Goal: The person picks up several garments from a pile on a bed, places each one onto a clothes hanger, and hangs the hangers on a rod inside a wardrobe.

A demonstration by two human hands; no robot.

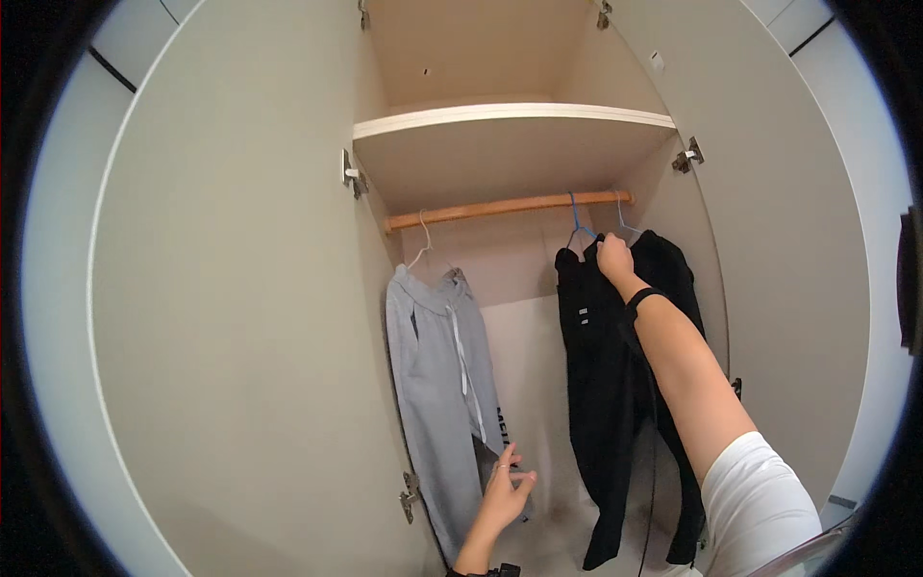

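Black trousers [596, 356] hang from a blue hanger [576, 223] on the right part of the wooden rod. My right hand [615, 258] is closed at their waistband, just below the hanger; its fingertips are partly hidden by the cloth. Another black garment [673, 264] hangs close behind my right wrist from a pale hanger [623, 213]. Low in the wardrobe, my left hand [507, 489] has its fingers apart and holds nothing. It is nearest to the leg of the grey sweatpants [433, 385], which hang by a white hanger [423, 240] at the rod's left end.
The wooden rod [500, 206] runs under a shelf [519, 112] across the wardrobe. Two doors stand open, the left door [231, 288] and the right door [779, 260], with metal hinges along their edges. A thin dark cord [652, 481] hangs below my right arm.
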